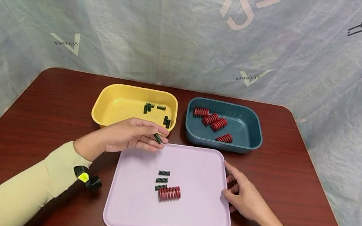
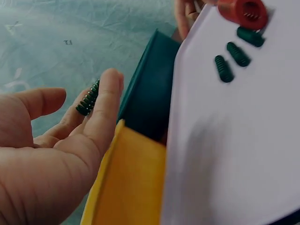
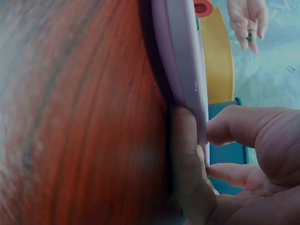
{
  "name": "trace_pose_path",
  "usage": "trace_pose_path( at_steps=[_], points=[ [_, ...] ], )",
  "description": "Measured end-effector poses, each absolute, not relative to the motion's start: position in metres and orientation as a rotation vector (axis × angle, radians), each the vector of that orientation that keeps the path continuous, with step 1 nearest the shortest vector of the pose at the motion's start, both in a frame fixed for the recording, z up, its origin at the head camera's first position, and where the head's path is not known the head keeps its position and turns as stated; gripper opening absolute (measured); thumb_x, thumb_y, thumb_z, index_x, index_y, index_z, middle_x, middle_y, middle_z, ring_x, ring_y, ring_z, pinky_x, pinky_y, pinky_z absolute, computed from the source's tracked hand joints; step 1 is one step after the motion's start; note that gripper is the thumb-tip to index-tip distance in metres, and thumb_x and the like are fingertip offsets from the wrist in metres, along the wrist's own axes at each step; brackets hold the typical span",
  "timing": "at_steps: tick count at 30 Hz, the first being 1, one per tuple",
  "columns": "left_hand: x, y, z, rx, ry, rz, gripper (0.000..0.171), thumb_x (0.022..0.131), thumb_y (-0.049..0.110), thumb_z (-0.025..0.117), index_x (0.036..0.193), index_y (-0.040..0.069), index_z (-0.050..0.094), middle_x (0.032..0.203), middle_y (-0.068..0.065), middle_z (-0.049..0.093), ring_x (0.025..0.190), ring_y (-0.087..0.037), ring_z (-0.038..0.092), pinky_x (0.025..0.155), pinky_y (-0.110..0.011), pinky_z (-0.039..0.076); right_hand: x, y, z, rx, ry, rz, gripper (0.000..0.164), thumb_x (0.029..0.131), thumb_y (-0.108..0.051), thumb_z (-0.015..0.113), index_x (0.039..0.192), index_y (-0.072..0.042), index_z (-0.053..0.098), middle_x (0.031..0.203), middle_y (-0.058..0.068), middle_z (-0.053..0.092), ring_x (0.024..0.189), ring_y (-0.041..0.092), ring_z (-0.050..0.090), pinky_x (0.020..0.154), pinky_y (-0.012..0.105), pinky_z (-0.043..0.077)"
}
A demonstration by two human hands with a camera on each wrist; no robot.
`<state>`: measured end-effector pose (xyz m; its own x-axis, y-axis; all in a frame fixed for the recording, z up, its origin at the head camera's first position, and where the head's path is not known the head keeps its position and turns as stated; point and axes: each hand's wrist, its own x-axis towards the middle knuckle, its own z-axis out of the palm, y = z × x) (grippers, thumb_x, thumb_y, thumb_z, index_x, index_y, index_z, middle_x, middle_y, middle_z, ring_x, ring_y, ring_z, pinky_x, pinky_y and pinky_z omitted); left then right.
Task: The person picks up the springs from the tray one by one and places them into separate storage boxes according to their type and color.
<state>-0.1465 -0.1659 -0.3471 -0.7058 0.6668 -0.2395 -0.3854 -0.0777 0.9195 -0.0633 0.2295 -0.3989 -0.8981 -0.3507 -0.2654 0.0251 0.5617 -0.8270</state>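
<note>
My left hand (image 1: pixel 133 135) is over the far left edge of the lilac tray (image 1: pixel 197 193), in front of the yellow bin. It holds a small green spring (image 2: pixel 88 99) between its fingers, with the thumb apart from the spring in the left wrist view. The right hand (image 1: pixel 245 197) grips the tray's right edge, and some of its fingers are hidden under or beside the rim. On the tray lie three green springs (image 1: pixel 164 173) in a column. A larger red spring (image 1: pixel 169 193) lies against the nearest of them.
Behind the tray, the yellow bin (image 1: pixel 113 97) contains several green springs (image 1: pixel 161 107). To its right stands a dark teal bin (image 1: pixel 251 133) with several red springs (image 1: pixel 219 124). All rest on a brown wooden table (image 1: pixel 286 160), backed by a printed grey sheet (image 1: pixel 163 40).
</note>
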Motion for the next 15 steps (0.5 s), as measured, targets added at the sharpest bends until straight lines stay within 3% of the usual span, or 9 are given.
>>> trace_pose_path(
  at_steps=[10,15],
  points=[
    [-0.176,-0.185,-0.331,0.298,1.541,1.89,0.044,0.111,0.014,0.048,0.147,-0.011,0.045,0.137,-0.023,0.062,0.119,-0.033,0.066,0.105,-0.048,0.051,-0.064,0.229,-0.398,-0.254,2.392,-1.277,0.078,0.094,0.001,0.069,0.161,-0.008,0.031,0.115,0.02,0.052,0.082,0.024,0.064,0.049,0.034,0.06],
    [-0.193,-0.195,-0.325,0.253,1.551,1.921,0.042,0.111,0.01,0.046,0.148,-0.01,0.045,0.142,-0.026,0.056,0.119,-0.033,0.066,0.109,-0.052,0.045,-0.064,0.229,-0.399,-0.26,2.393,-1.281,0.078,0.094,0.001,0.069,0.161,-0.008,0.031,0.114,0.02,0.052,0.081,0.024,0.064,0.048,0.033,0.059]
  ],
)
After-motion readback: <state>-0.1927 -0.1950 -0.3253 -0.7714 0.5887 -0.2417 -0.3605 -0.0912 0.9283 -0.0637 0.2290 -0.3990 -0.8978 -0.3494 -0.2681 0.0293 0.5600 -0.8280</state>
